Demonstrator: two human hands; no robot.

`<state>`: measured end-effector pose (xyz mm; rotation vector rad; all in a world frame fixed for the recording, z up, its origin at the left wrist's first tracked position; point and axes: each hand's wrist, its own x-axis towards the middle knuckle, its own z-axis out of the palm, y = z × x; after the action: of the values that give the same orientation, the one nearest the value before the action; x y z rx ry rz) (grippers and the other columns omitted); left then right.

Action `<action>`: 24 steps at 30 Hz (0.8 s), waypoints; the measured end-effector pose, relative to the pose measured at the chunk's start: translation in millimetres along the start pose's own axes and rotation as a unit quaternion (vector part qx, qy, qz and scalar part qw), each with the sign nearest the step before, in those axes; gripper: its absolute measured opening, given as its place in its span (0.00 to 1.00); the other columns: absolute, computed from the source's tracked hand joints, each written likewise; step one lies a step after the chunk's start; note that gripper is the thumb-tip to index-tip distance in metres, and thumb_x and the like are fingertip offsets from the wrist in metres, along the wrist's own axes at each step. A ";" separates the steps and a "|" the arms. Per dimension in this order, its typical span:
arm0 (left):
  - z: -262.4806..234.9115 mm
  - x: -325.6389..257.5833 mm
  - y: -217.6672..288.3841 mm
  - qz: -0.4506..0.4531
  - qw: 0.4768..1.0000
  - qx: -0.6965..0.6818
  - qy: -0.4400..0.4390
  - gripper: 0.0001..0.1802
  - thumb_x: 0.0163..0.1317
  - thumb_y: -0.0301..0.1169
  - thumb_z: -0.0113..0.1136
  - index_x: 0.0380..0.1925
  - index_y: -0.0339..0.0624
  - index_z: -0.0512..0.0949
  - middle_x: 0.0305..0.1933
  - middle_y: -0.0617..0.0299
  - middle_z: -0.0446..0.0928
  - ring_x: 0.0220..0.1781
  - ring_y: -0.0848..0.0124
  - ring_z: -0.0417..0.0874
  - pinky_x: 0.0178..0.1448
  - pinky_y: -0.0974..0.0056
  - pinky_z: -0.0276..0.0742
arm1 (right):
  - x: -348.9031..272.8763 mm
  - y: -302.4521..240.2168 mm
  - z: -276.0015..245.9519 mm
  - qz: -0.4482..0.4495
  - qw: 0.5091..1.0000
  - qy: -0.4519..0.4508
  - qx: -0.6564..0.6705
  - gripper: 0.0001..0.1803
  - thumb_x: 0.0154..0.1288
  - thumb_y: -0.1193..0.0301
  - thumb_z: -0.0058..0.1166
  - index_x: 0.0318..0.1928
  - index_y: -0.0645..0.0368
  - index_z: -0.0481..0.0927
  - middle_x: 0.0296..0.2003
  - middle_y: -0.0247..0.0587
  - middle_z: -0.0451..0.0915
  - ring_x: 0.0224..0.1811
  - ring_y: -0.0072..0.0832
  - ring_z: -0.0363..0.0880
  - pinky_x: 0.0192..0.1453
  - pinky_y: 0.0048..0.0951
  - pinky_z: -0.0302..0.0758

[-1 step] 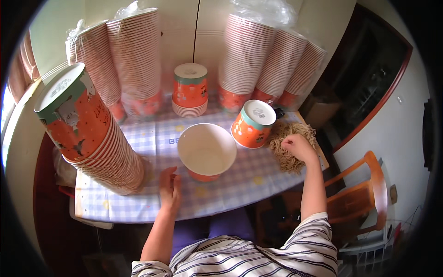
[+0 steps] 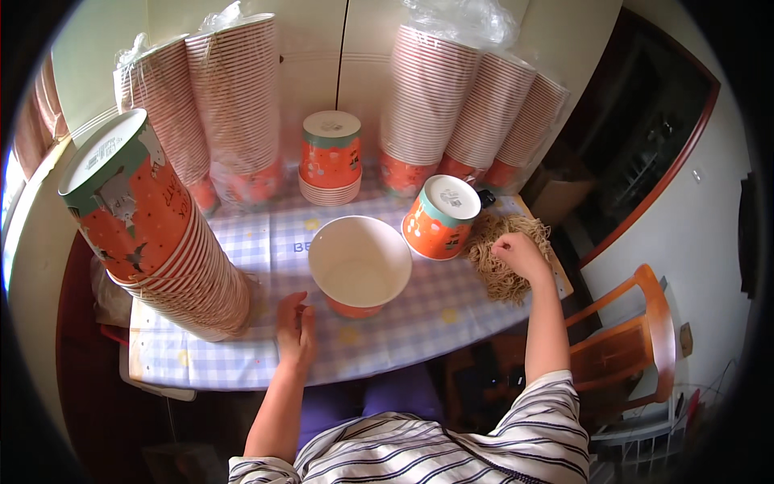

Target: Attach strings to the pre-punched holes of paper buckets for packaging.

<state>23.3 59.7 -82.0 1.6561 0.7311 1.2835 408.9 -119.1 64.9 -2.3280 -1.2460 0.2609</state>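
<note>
A large paper tub (image 2: 360, 262) stands upright in front of me, its white inside showing and its orange outside visible low down. My left hand (image 2: 297, 329) is just left of it, apart from it, with fingers loosely bent and holding nothing. At the table's right end my right hand (image 2: 520, 255) is closed over a tangled heap of tan, string-like strands (image 2: 506, 282). Whatever its fingertips pinch is too small to make out. Between the open tub and the heap, an orange tub with a green band (image 2: 443, 222) rests upside down.
A tall stack of upside-down tubs (image 2: 153, 218) leans at the left. Plastic-wrapped stacks (image 2: 234, 105) stand at the back left, with more wrapped stacks (image 2: 431, 97) at the back right. A short stack (image 2: 330, 161) sits between them. A checked cloth (image 2: 242, 359) covers the table; a wooden chair (image 2: 625, 347) stands right.
</note>
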 end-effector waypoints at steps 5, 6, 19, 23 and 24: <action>-0.6 -1.3 -5.0 -0.013 1.000 0.011 0.000 0.14 0.66 0.31 0.53 0.49 0.36 0.73 0.41 0.60 0.72 0.35 0.74 0.72 0.40 0.70 0.71 | 31.8 32.9 35.8 0.008 0.996 0.069 -0.064 0.09 0.53 0.67 0.60 0.28 0.61 0.82 0.27 0.47 0.82 0.32 0.42 0.81 0.38 0.39 0.76; -0.8 -1.2 -7.0 0.003 0.999 0.033 0.001 0.14 0.66 0.31 0.53 0.48 0.35 0.73 0.41 0.60 0.72 0.34 0.74 0.72 0.40 0.70 0.71 | 35.1 30.3 39.4 0.054 0.994 0.071 -0.069 0.11 0.52 0.63 0.62 0.28 0.59 0.83 0.28 0.47 0.82 0.33 0.43 0.81 0.39 0.40 0.77; 1.2 -1.3 4.0 -0.012 0.999 0.042 -0.010 0.14 0.66 0.31 0.53 0.48 0.36 0.73 0.38 0.61 0.72 0.33 0.75 0.70 0.38 0.70 0.70 | 43.3 59.5 64.0 0.137 0.987 0.075 -0.045 0.11 0.52 0.63 0.62 0.28 0.58 0.85 0.26 0.45 0.84 0.30 0.37 0.83 0.38 0.36 0.77; -1.4 -3.3 -2.6 -0.027 0.999 0.021 -0.013 0.14 0.66 0.31 0.53 0.49 0.36 0.73 0.38 0.62 0.72 0.33 0.76 0.70 0.38 0.70 0.70 | 37.7 58.1 49.3 0.079 0.993 0.076 0.034 0.08 0.55 0.68 0.60 0.29 0.61 0.84 0.24 0.41 0.83 0.27 0.28 0.81 0.35 0.32 0.76; -1.6 -3.4 -3.5 -0.018 1.000 0.019 -0.003 0.14 0.66 0.31 0.53 0.49 0.36 0.72 0.38 0.62 0.71 0.33 0.76 0.70 0.38 0.70 0.70 | 37.3 59.7 47.0 0.063 0.995 0.074 0.032 0.08 0.56 0.69 0.59 0.29 0.60 0.84 0.25 0.42 0.83 0.28 0.30 0.82 0.37 0.33 0.77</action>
<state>21.0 58.8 -86.5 1.6694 0.7836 1.2447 455.6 -101.0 -3.3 -2.3273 -1.0074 0.1655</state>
